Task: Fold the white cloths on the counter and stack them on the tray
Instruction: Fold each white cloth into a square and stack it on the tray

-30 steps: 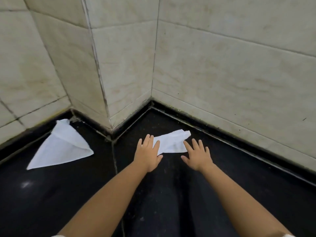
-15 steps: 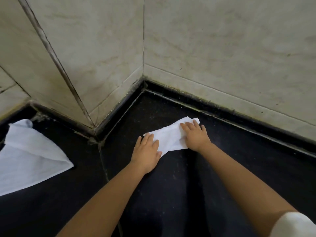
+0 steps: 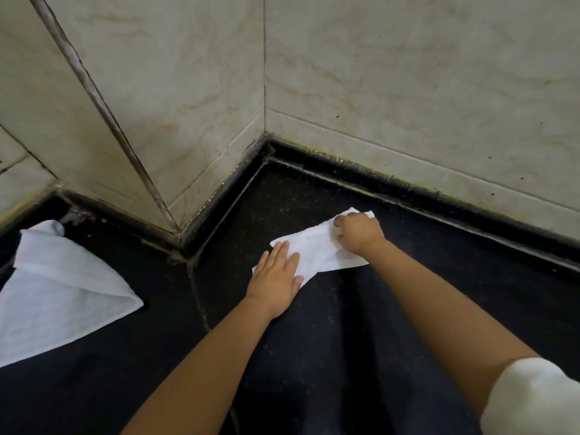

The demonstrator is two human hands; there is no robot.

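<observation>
The small white cloth (image 3: 317,249) was lying flat on the dark surface (image 3: 345,324), near the wall corner (image 3: 265,142) and a bit toward the camera from it. It looked thin, soft and light, so it'd probably crease easily and slide around on that glossy surface unless it was pinned down somewhere.

That's pretty much how it was being handled. The left hand (image 3: 276,277) was laid flat, fingers straight, on the end of the cloth farther from the corner, so no grip there, just pressing. The right hand (image 3: 357,232) was curled on the end nearer the wall, and its grip seemed to be closed on the cloth's edge, though the fingertips were tucked under and couldn't be fully seen.

Best place to take hold was judged to be a corner or hemmed edge, with the other end held down.

A second, bigger white cloth (image 3: 59,287) was left rumpled well off to the left of the corner. No tray was visible.
</observation>
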